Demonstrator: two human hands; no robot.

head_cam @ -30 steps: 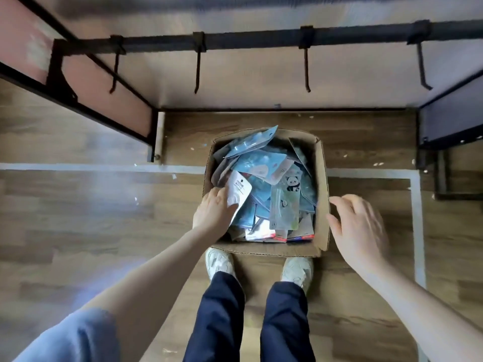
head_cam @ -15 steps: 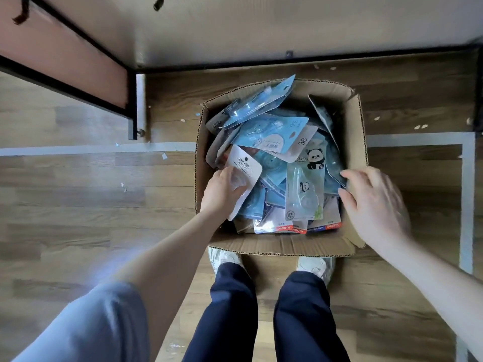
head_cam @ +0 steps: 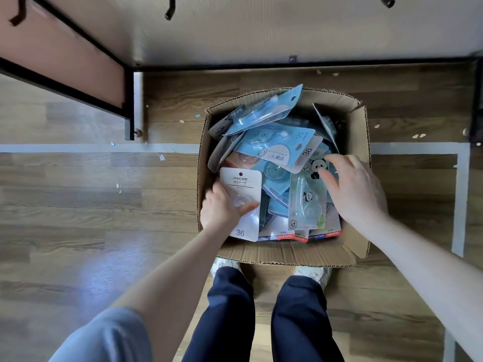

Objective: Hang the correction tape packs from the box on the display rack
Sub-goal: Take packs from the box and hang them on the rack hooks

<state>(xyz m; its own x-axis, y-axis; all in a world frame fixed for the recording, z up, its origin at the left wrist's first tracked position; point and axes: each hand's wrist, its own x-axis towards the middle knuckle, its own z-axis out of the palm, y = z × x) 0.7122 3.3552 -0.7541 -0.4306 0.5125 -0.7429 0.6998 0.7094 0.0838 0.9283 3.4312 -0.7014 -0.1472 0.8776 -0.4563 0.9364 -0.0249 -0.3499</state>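
Note:
An open cardboard box (head_cam: 285, 253) stands on the wooden floor in front of my feet, heaped with several blue and white correction tape packs. My left hand (head_cam: 222, 210) holds a white correction tape pack (head_cam: 241, 186) marked 36 at the box's left side, thumb across its front. My right hand (head_cam: 352, 189) reaches into the box's right side with spread fingers, its fingertips on a panda-printed pack (head_cam: 309, 194). Of the display rack only the black hook tips (head_cam: 169, 14) show, at the top edge.
The rack's black frame post (head_cam: 129, 105) and a reddish side panel (head_cam: 60, 56) stand at the upper left. A pale back wall runs above the box. White tape lines (head_cam: 458, 199) mark the floor. My legs and shoes are just below the box.
The view has tilted down toward the box, so the rack bar has left the frame. My left hand has lifted the white pack upright. My right hand has moved from the box rim inward onto the packs.

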